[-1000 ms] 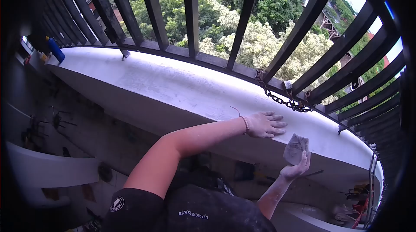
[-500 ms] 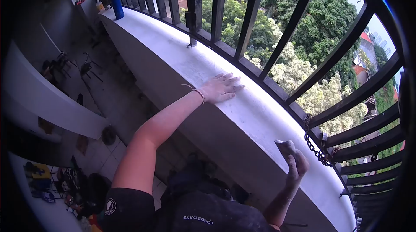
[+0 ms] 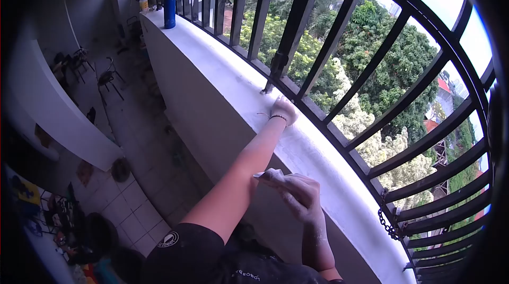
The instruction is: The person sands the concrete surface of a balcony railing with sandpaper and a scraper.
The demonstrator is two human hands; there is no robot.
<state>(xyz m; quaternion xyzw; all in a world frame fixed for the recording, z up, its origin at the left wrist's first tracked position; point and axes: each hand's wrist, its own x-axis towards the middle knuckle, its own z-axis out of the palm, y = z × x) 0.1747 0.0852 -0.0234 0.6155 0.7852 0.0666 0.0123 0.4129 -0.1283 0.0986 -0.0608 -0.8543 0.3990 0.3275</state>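
My left hand rests on the white ledge, close to the foot of a railing post. It holds nothing I can see; its fingers are foreshortened and look slightly bent against the surface. A beaded bracelet circles that wrist. My right hand, coated in pale dust, is raised in front of the wall and appears just beside my left forearm. Its fingers pinch a folded piece of sandpaper, of which only a light edge shows past the fingertips.
Dark metal railing runs along the ledge's outer side, with a chain hanging from it. A blue bottle and a pump bottle stand at the far end. Below are a chair and a tiled floor.
My left hand has slid farther along the ledge toward the post, its fingers no longer spread flat. My right hand has moved left with the sandpaper, toward my left arm. The view has shifted.
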